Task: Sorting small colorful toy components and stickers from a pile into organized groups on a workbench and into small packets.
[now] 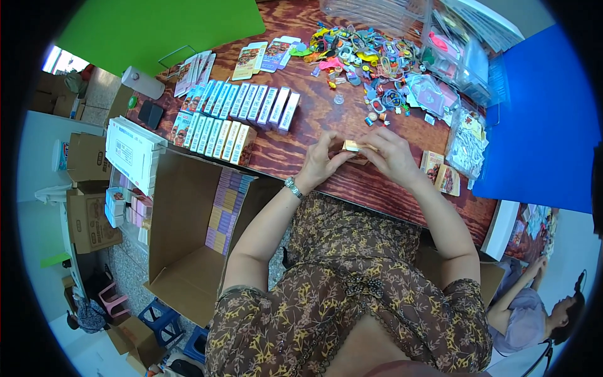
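Observation:
My left hand (322,158) and my right hand (391,154) meet over the near edge of a dark red wooden table (314,119). Between their fingertips they hold a small yellowish flat box (353,146). A silver watch (293,187) sits on my left wrist. Two rows of small upright boxes (242,113) stand on the table to the left of my hands. A heap of small colourful toys and trinkets (367,60) lies further back. Two more small boxes (441,174) lie just right of my right hand.
An open cardboard carton (188,239) with stacked boxes inside stands by my left knee. White leaflet stacks (132,151) sit at its left. Clear plastic bins (458,50) stand at the back right, a blue board (546,125) beyond. Another person (534,308) sits at lower right.

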Available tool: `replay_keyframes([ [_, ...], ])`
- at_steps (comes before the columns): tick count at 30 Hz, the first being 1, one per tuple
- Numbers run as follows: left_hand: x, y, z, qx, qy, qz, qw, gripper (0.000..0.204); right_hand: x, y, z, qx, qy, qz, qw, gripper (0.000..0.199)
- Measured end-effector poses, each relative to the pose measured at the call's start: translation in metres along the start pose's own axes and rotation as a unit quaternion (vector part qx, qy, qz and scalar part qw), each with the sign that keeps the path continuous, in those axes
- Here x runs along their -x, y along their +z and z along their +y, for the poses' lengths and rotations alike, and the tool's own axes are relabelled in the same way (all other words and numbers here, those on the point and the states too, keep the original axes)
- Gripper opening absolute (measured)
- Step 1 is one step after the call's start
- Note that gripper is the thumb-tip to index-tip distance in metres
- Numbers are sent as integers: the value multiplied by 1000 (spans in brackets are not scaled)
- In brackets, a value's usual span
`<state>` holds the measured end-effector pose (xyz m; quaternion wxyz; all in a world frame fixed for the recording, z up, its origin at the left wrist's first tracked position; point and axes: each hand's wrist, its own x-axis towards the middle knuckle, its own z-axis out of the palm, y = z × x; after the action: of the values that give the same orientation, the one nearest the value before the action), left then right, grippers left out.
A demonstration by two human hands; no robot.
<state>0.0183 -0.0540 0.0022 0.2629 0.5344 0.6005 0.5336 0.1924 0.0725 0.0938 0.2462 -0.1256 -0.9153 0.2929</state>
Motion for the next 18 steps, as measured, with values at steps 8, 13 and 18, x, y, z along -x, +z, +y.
replay_keyframes([
  [8, 3, 0, 13, -49, 36, 11, 998, 52, 3, 15, -25, 182, -1, 49, 982, 12],
  [13, 3, 12, 27, -99, 56, 67, 991, 55, 5, 20, -32, 232, -11, 33, 972, 11],
  [18, 2, 15, 29, -139, 134, 96, 976, 44, 21, 20, -20, 157, -72, 30, 985, 26],
])
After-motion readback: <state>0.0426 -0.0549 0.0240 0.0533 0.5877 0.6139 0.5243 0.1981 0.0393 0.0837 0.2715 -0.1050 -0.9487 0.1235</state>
